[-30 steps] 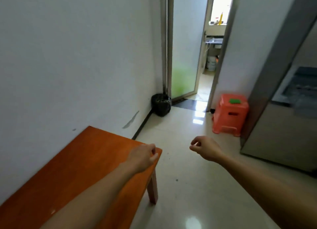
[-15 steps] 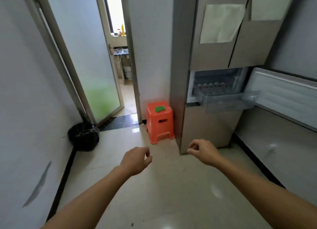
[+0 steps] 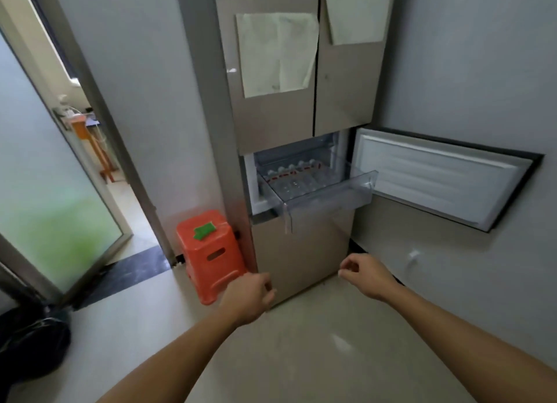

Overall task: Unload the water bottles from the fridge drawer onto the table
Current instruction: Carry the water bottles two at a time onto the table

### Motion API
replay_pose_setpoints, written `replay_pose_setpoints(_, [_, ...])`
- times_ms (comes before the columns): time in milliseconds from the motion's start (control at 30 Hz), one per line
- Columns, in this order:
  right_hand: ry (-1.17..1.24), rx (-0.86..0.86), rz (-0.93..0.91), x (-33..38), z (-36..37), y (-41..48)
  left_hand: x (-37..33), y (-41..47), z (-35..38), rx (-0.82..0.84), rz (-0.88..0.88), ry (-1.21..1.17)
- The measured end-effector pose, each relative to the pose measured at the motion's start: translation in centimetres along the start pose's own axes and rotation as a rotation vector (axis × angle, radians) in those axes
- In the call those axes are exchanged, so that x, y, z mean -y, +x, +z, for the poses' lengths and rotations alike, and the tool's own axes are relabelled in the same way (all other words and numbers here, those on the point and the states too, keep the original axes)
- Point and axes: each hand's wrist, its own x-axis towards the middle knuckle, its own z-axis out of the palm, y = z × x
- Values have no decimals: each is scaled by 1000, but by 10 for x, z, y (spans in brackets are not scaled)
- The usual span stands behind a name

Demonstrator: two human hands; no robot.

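Note:
A clear plastic fridge drawer point(image 3: 328, 198) is pulled out of the steel fridge point(image 3: 280, 125), whose small compartment door point(image 3: 437, 179) hangs wide to the right. Several water bottles point(image 3: 294, 178) with white caps and red labels lie side by side in the drawer. My left hand point(image 3: 248, 297) and my right hand point(image 3: 366, 274) are stretched forward below the drawer, well short of it. Both have loosely curled fingers and hold nothing. The table is out of view.
An orange plastic stool point(image 3: 211, 253) with a green piece on top stands against the fridge's left side. A frosted glass door point(image 3: 51, 197) stands ajar at the left, and a black bag point(image 3: 30, 342) lies on the floor below it. Grey walls close in on the right.
The view has swung right from the wooden table to face the fridge, and the fridge is much closer now. Both hands stay raised and empty.

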Motion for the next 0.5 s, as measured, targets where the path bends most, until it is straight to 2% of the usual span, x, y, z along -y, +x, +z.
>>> replay_pose_setpoints(200, [29, 12, -18, -11, -33, 116, 0, 114, -13, -32, -23, -20])
replay_pose_setpoints(500, [58, 43, -59, -11, -46, 248, 22, 235, -6, -15, -59, -68])
